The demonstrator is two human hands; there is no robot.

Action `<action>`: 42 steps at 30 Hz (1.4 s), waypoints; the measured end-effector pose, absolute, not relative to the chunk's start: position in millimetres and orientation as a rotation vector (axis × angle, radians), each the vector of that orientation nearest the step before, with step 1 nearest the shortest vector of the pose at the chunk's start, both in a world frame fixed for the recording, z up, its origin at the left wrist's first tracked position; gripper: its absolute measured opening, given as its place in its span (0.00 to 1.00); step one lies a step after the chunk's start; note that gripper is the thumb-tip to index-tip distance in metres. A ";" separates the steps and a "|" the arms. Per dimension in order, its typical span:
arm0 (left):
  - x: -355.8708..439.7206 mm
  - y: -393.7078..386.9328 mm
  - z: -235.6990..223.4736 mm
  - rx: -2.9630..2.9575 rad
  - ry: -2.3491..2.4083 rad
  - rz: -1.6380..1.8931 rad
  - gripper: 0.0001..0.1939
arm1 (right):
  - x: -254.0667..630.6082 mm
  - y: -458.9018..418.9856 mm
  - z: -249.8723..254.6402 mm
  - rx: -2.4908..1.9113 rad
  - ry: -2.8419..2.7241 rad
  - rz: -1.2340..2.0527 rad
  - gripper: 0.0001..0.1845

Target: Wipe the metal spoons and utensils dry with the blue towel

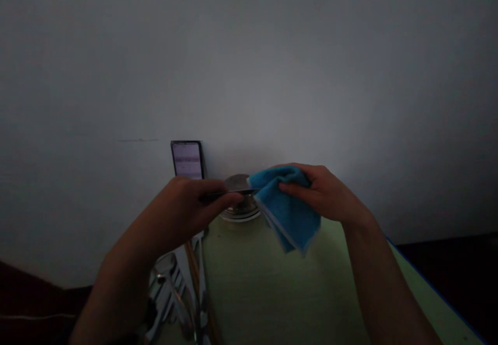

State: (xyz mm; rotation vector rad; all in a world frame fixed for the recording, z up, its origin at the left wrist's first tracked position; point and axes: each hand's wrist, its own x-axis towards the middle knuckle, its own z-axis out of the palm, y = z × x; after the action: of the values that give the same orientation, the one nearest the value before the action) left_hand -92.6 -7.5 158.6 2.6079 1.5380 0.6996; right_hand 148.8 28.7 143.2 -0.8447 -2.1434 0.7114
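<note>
Wall [249,65], 1: pale grey, dimly lit, filling the upper part of the view; 1 thin dark mark at left.

Table [272,293], 1: light green top, its far end near the wall, blue edging along the right side.

Hands, 2, bare. Left hand [198,202]: thumb and fingers pinched together on the thin utensil. Right hand [319,192]: fingers closed on the blue cloth, thumb lying on its near face.

Blue cloth [290,220], 1: pale-edged, folded, gripped at the top, lower corners hanging loose above the table.

Cutlery group [167,264], 1 lot: metal pieces lying on the table at left, partly behind the left forearm, at least 1 spoon among them; exact count cannot be told.

Metal ware [241,214], 1 round group: on the table near the wall, beyond the hands, partly covered by them; number of pieces unclear.

Phone [188,161], 1: upright, tilted back against the wall, screen lit, lower end hidden by the left hand.

Brown stick [193,267], at least 1: long, beside the cutlery.

Thin utensil [249,191], 1: dark, seen edge-on, level between the hands, right end hidden in the cloth; type cannot be told.
</note>
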 end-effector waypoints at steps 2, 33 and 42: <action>-94.5 -9.3 159.5 2.628 1.540 0.706 0.18 | 149.3 29.3 142.2 -0.831 -2.180 0.832 0.14; -78.2 2.8 138.5 2.427 1.427 0.512 0.21 | 147.5 33.4 124.9 -1.190 -2.123 0.860 0.19; -97.0 11.3 141.9 2.322 1.249 0.269 0.21 | 153.9 32.6 145.0 -0.938 -2.630 1.058 0.17</action>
State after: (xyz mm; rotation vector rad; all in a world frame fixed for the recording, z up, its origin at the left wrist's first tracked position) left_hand -97.0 11.3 141.9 2.3222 1.2490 0.2685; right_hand 153.9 32.6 145.0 -0.9383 -2.6301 1.0579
